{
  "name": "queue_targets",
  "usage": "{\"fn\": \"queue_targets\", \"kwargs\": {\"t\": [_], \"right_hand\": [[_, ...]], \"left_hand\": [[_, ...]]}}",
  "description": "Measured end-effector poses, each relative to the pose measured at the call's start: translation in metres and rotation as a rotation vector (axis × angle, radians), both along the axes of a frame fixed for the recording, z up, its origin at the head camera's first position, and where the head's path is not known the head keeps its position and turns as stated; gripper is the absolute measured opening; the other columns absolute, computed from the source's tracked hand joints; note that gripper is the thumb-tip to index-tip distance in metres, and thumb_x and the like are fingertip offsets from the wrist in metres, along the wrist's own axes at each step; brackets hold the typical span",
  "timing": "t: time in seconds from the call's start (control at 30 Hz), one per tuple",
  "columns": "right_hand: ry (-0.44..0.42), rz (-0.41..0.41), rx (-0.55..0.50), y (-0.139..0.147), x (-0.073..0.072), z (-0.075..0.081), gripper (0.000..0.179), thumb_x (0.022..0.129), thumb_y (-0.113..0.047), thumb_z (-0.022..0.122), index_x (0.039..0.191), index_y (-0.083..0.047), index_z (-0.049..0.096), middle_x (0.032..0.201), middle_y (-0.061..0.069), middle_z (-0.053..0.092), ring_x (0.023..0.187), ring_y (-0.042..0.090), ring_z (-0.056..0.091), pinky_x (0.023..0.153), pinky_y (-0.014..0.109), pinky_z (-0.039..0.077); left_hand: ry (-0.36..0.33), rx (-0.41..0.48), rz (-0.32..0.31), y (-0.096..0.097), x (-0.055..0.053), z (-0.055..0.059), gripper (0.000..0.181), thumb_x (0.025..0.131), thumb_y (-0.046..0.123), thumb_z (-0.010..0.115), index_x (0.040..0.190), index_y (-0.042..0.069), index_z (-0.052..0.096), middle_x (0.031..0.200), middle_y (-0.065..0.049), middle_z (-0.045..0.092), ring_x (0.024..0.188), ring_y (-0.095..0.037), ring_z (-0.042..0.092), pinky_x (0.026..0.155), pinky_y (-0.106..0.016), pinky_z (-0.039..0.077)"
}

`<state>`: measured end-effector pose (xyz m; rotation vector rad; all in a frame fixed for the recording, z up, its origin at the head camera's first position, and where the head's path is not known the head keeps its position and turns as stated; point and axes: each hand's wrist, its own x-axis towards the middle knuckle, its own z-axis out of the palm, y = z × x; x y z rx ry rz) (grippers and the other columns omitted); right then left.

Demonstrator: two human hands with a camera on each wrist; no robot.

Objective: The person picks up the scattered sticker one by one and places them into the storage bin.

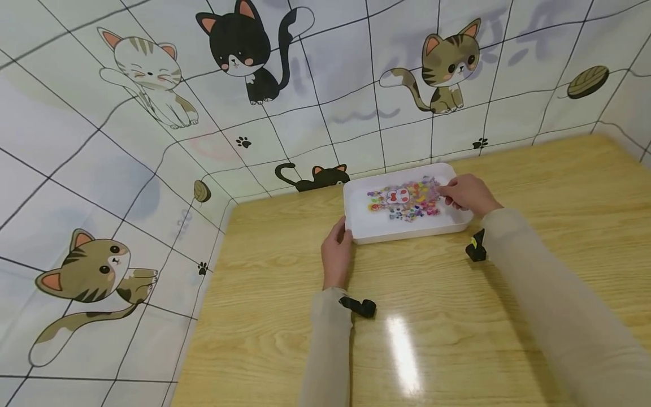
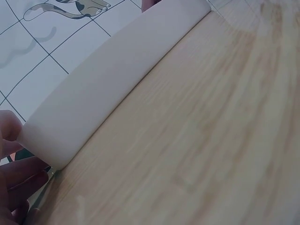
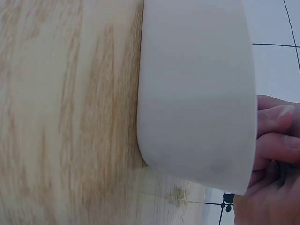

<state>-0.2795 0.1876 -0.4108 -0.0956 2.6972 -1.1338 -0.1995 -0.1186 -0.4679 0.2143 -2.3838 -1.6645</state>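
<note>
A shallow white tray (image 1: pixel 366 229) lies on the table, with many small colourful pieces (image 1: pixel 414 212) spread over its floor. Among them sits a white rabbit face with a red bow (image 1: pixel 398 196). My left hand (image 1: pixel 337 254) rests against the tray's front left corner, its thumb and fingers along the outside of the wall. Over the right end of the tray, my right hand (image 1: pixel 470 195) has its fingers curled and its fingertips pinched together at the edge of the colourful pieces. The tray wall (image 3: pixel 197 93) hides those fingertips in the right wrist view.
The wooden table (image 1: pixel 285 339) reaches back to a wall with cat drawings (image 1: pixel 244 45), and the tray's far edge lies close to it. Another patterned wall (image 1: pixel 102 198) stands on the left. Black wrist cameras (image 1: pixel 361 307) sit on both sleeves.
</note>
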Motion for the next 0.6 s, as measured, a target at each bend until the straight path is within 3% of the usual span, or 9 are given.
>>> {"fn": "queue_targets", "kwargs": {"t": [0.27,0.6], "right_hand": [[-0.029,0.016,-0.033,-0.0042,0.0009,0.0022,0.039,0.091,-0.036,0.047,0.086,0.002,0.059,0.068,0.012,0.058,0.048,0.015,0.042,0.046,0.029,0.033],[-0.016,0.01,-0.019,0.0011,0.0001,0.0002,0.042,0.09,-0.037,0.048,0.086,0.002,0.06,0.069,0.012,0.06,0.048,0.015,0.043,0.046,0.029,0.034]], "left_hand": [[-0.01,-0.017,0.035,-0.0021,0.0022,-0.003,0.037,0.09,0.028,0.049,0.126,0.031,0.05,0.121,0.015,0.052,0.115,-0.005,0.044,0.096,-0.03,0.036],[0.006,-0.01,0.01,0.0005,0.0002,-0.0019,0.036,0.09,0.027,0.049,0.126,0.032,0.05,0.121,0.016,0.051,0.115,-0.004,0.043,0.096,-0.029,0.036]]}}
